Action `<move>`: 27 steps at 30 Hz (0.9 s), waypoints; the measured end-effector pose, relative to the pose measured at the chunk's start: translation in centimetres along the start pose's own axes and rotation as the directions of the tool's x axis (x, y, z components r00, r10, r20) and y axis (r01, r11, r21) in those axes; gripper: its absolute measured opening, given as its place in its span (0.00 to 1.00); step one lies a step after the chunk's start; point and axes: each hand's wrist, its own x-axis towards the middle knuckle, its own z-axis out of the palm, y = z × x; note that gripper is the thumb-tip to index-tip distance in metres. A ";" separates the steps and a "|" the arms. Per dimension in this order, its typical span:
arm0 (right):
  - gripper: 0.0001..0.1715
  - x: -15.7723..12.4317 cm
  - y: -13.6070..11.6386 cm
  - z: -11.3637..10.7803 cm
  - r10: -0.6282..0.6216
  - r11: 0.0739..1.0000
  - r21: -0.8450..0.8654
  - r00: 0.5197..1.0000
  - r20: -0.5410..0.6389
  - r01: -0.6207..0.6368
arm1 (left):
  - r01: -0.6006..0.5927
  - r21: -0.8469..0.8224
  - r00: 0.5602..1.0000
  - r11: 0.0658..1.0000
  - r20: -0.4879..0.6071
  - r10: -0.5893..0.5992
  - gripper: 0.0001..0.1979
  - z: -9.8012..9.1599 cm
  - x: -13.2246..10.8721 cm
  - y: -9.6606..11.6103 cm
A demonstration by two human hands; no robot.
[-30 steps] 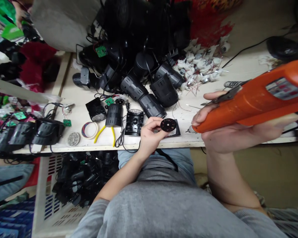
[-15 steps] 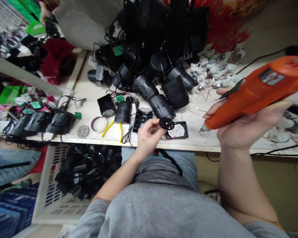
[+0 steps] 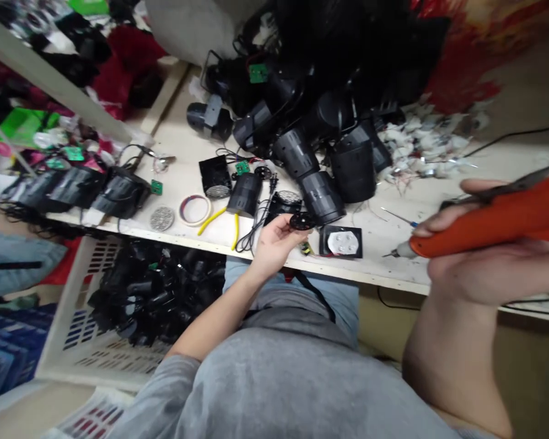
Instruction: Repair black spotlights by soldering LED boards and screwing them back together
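Between the fingertips of my left hand [image 3: 274, 244] is a small round black disc [image 3: 301, 221] with holes in it. My right hand [image 3: 471, 268] is wrapped round an orange electric screwdriver [image 3: 489, 222], its bit pointing left above the bench. Just right of the disc lies a square black frame [image 3: 357, 250] holding a white plate [image 3: 343, 242] with several round spots. A black housing [image 3: 281, 204] with a clear lens face sits partly behind my left hand. Off to the left are yellow-handled pliers [image 3: 236, 231] and a roll of tape [image 3: 195, 210].
Black cylindrical lamp housings [image 3: 322, 195] are heaped at the back, beside a pile of white motor-like parts [image 3: 421, 137] with thin wires. A slim screwdriver [image 3: 400, 217] lies near my right hand. Below the bench edge stands a white crate [image 3: 57, 341] full of black parts.
The view has shifted, so the bench items sit differently in the picture. My right hand with the electric screwdriver has moved right and lower. My left hand still holds the disc, now tilted flatter.
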 end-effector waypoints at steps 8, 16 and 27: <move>0.54 -0.4 0.0 0.8 -0.196 0.975 -0.113 0.981 -0.009 0.194 | -0.036 0.084 0.975 0.996 0.222 0.017 0.22 3.6 1.6 -0.9; 0.53 -0.7 -0.2 -0.7 -0.117 0.990 -0.080 0.992 -0.035 0.114 | -0.203 0.319 0.977 0.926 0.123 0.172 0.14 5.0 1.5 -2.5; 0.47 -1.2 0.1 -1.6 -0.085 0.982 -0.154 0.984 0.160 0.110 | -0.268 0.198 0.962 0.943 0.009 0.272 0.31 5.4 0.6 -1.2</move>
